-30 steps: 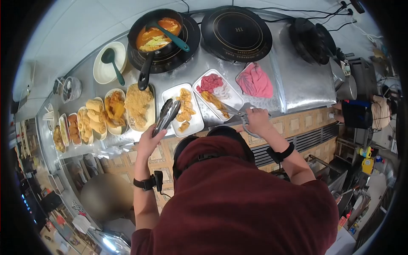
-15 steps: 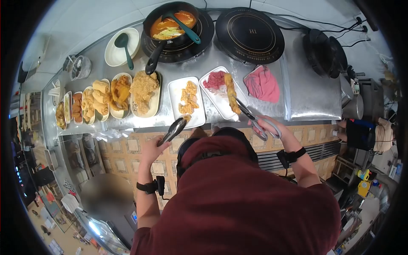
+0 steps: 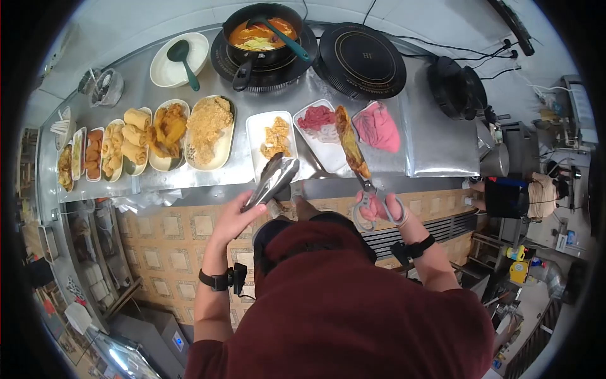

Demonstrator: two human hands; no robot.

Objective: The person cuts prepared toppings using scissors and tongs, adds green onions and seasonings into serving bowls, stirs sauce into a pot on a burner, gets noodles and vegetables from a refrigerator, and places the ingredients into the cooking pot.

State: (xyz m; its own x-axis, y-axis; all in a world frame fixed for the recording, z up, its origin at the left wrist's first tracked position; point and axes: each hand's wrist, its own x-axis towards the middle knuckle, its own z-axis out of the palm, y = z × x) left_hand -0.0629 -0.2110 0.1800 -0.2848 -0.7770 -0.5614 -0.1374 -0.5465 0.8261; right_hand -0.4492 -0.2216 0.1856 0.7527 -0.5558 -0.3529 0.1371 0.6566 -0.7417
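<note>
My left hand is closed around metal tongs, whose tips reach the front of a white tray holding chopped golden fried pieces. In my right hand are grey-handled scissors, fingers in the loops. Their blades meet the near end of a long browned fried strip, which extends over the right edge of a second white tray. Whether the blades grip the strip or only touch it is unclear. Red shredded food and pale pieces lie in that tray.
A pan of red soup with a green ladle sits on the left induction cooker; another cooker stands beside it. Fried-food dishes line the left counter. A pink cloth lies right. Another person is far right.
The scissors have swung upright, with their blades at the strip's near end. The tongs have turned, showing their broad side, and stand closer to the chopped pieces. My view has shifted slightly.
</note>
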